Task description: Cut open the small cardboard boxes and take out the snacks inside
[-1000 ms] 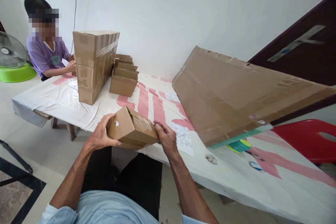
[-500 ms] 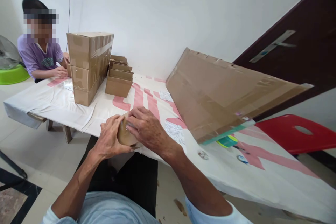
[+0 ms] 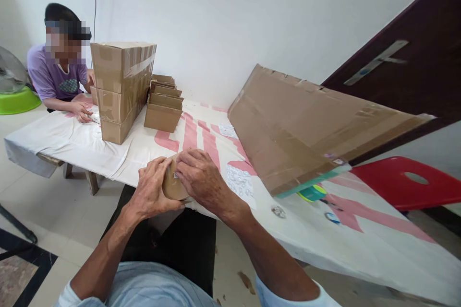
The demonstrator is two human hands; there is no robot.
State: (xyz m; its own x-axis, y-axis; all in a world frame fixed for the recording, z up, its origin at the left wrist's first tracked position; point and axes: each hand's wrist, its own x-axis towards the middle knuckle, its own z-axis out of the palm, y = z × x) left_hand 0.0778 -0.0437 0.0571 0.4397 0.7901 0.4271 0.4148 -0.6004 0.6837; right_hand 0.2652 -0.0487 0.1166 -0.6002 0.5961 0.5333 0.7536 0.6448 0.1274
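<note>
We see our left hand (image 3: 153,188) wrapped around a small brown cardboard box (image 3: 172,189) at the near edge of the tabletop (image 3: 309,235), which is covered in white-and-pink cloth. Our right hand (image 3: 200,175) is curled over the same box, fingertips at a small pale label (image 3: 175,175); we cannot tell whether it grips anything. Beyond stand open-topped brown cardboard boxes (image 3: 163,119), beside a taped brown carton stack (image 3: 111,81).
</note>
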